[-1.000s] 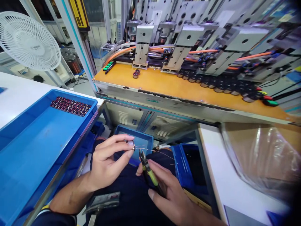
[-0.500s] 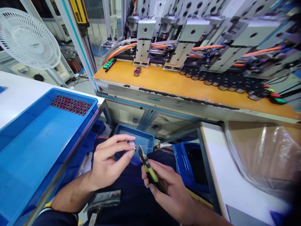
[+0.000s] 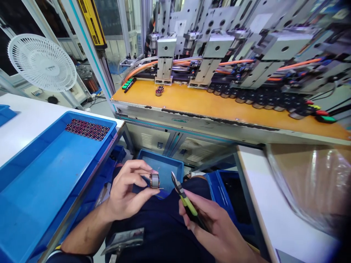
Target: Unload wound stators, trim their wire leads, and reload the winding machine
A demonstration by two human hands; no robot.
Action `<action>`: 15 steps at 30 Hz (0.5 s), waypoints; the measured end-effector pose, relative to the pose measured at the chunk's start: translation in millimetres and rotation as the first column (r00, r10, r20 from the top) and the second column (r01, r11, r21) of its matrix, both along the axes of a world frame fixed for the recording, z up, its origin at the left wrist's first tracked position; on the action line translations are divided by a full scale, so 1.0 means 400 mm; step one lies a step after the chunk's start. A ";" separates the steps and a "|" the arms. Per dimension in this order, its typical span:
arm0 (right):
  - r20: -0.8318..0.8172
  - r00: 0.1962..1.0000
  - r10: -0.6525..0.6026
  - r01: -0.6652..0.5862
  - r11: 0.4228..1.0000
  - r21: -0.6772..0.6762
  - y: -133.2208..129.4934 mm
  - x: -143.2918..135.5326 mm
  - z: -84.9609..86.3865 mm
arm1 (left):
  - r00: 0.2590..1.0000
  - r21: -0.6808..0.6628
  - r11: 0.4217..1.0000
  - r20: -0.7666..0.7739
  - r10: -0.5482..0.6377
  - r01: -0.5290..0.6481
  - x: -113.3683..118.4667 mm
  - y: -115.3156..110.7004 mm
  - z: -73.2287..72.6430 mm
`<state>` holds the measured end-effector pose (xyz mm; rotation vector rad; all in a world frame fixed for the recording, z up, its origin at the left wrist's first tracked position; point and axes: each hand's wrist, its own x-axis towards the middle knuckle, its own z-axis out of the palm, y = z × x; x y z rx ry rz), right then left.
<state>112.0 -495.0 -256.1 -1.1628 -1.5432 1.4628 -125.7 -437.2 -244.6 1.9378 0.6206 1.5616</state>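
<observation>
Between the thumb and fingers of my left hand [image 3: 128, 191] is a small round motor stator [image 3: 155, 181], with a grey metal rim and copper at its edges. A short wire end sticks out by my thumb. My right hand [image 3: 211, 223] is wrapped round a pair of cutting pliers [image 3: 188, 202] with green and black handles. The pliers' jaws point up and to the left, a short way right of the stator and apart from it. Below both hands, a blue tray [image 3: 175, 164] sits low near my lap.
A large blue tray [image 3: 41, 171] on the left holds rows of wound stators [image 3: 87, 129]. Ahead, a machine with an orange bench top [image 3: 186, 102] bears two stators, a marker and a row of dark cylindrical parts [image 3: 255, 100]. A plastic-covered box [image 3: 309, 182] lies at right.
The stator has been turned so its rim shows, and the long wires beside it no longer show. The pliers have moved right, away from it. The camera view has shifted slightly.
</observation>
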 end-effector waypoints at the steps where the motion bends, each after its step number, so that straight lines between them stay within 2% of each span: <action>1: -0.011 1.000 -0.010 0.010 1.000 0.014 -0.008 0.004 0.001 | 1.000 0.004 1.000 0.000 0.000 0.000 -0.001 0.000 -0.001; 6: -0.064 0.998 0.015 -0.012 0.999 0.044 -0.037 0.005 0.039 | 0.972 0.123 0.987 -0.194 0.130 -0.107 -0.001 -0.005 0.007; 9: -0.088 0.995 0.043 -0.033 0.993 0.110 -0.044 0.001 0.059 | 0.940 0.199 0.968 -0.271 0.206 -0.154 -0.002 -0.013 0.015; 12: -0.091 0.993 0.080 -0.063 0.982 0.179 -0.048 0.000 0.059 | 0.910 0.241 0.953 -0.323 0.259 -0.185 -0.005 -0.020 0.018; 15: -0.096 0.991 0.096 -0.079 0.982 0.171 -0.047 -0.003 0.056 | 0.897 0.264 0.945 -0.341 0.281 -0.196 -0.010 -0.023 0.016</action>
